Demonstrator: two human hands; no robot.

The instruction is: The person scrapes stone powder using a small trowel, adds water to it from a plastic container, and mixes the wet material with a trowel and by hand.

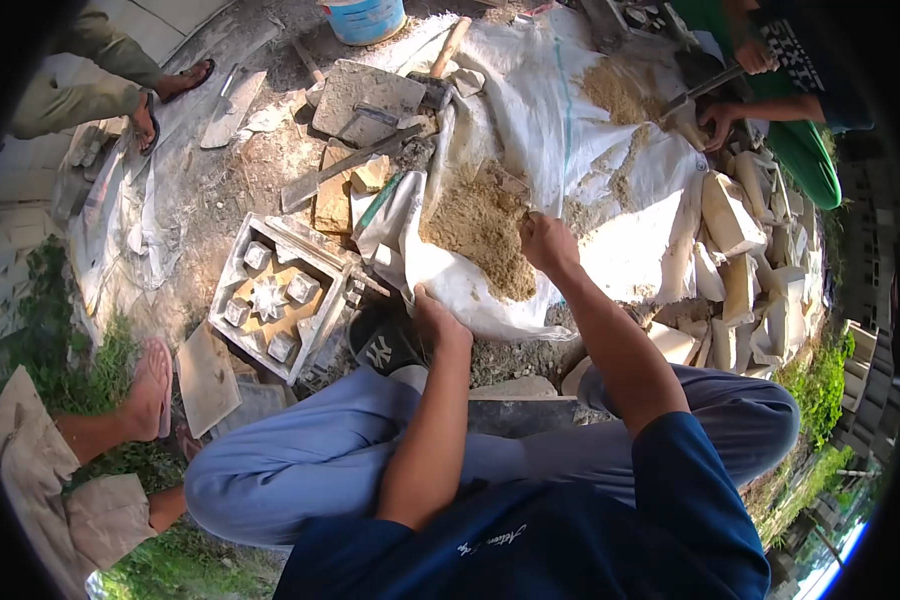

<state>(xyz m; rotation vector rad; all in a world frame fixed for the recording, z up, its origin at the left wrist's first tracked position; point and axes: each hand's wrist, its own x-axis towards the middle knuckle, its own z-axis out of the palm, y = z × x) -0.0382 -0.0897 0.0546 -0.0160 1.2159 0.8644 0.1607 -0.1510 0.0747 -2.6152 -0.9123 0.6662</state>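
Observation:
Brown sandy material (478,232) lies heaped on a white plastic sheet (540,130) in front of me. My left hand (438,318) is closed on the sheet's near edge, left of the heap. At the heap's right side my right hand (548,242) is closed in a grip; what it holds is hidden. Left of the sheet a square mould frame (224,290) holds several grey blocks and a star-shaped piece (267,298). A hammer (437,88), a long flat tool (342,167) and yellowish stone pieces (371,174) lie beyond my left hand.
A co-worker's hands (722,122) hold a tool over another sand pile (618,92) at upper right. Pale broken slabs (733,215) are stacked on the right. Two people's legs and feet show at the left. A blue bucket (366,20) stands at the top.

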